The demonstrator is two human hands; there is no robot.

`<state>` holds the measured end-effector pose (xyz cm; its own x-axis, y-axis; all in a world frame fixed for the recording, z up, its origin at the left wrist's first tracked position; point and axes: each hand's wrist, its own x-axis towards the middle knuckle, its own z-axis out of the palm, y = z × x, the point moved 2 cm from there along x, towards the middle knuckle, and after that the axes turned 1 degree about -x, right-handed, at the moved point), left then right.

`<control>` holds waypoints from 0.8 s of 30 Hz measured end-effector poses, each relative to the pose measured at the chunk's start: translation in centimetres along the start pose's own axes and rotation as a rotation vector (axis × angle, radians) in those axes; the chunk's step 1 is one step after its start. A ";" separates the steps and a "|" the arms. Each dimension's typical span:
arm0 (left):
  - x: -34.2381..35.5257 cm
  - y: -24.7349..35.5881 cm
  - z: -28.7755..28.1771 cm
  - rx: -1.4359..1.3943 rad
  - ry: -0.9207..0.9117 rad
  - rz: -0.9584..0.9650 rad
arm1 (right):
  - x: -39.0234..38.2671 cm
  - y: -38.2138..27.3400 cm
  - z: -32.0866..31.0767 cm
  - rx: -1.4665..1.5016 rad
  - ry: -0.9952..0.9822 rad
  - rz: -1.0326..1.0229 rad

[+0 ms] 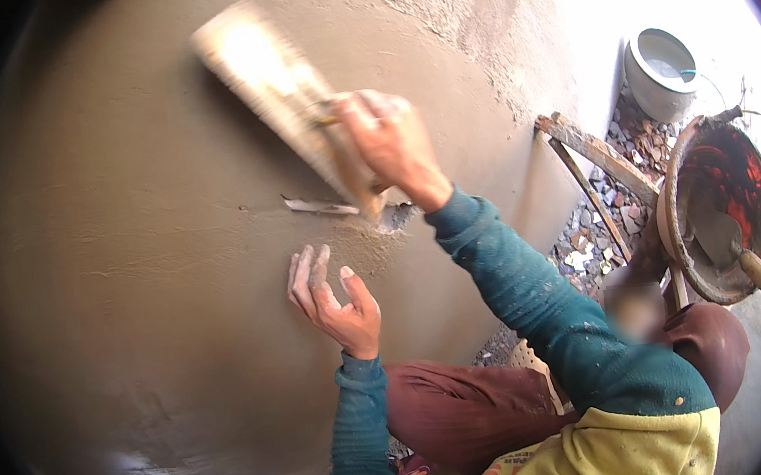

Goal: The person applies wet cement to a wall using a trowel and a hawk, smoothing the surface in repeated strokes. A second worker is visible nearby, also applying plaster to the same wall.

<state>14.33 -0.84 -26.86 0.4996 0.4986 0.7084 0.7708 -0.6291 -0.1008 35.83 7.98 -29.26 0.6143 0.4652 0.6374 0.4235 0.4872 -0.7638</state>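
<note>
My right hand (pixel 390 142) is wrapped round the handle of a long, pale plastering float (pixel 261 67), which is smeared by motion. The float slants against a wall of wet grey-brown plaster (pixel 123 188), its lower end beside a small rough gap (pixel 397 216). Next to that gap a thin pale strip (pixel 319 207) sticks out of the plaster. Below the strip, my left hand (pixel 339 304) holds nothing; its fingers are curved and apart, with plaster on the tips. Whether it touches the wall I cannot tell.
At the right, a mortar bucket (pixel 676 239) holds a trowel (pixel 720 239) with a wooden handle. A grey-white bucket (pixel 660 91) stands farther back. Between the wall and the buckets are a wooden frame (pixel 604 159) and broken rubble (pixel 589 242). Rougher plaster (pixel 460 13) covers the upper wall.
</note>
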 end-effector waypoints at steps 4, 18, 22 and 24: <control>-0.4 -0.2 -0.2 0.059 -0.029 0.003 | -2.6 -0.7 -0.6 0.496 -0.262 0.207; -0.6 -0.2 -1.2 -0.011 -0.137 -0.016 | -18.8 23.1 -4.6 0.933 0.340 1.376; -0.3 0.3 -1.5 0.004 -0.131 0.008 | -13.7 18.2 -2.3 0.547 0.362 1.114; -0.3 0.5 -1.3 0.013 -0.160 -0.019 | -10.8 13.9 -0.9 0.334 0.233 0.801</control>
<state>14.00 -2.06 -26.26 0.5409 0.5991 0.5903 0.7851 -0.6115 -0.0987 35.70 9.04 -46.87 0.7773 0.6139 -0.1379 -0.3831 0.2879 -0.8777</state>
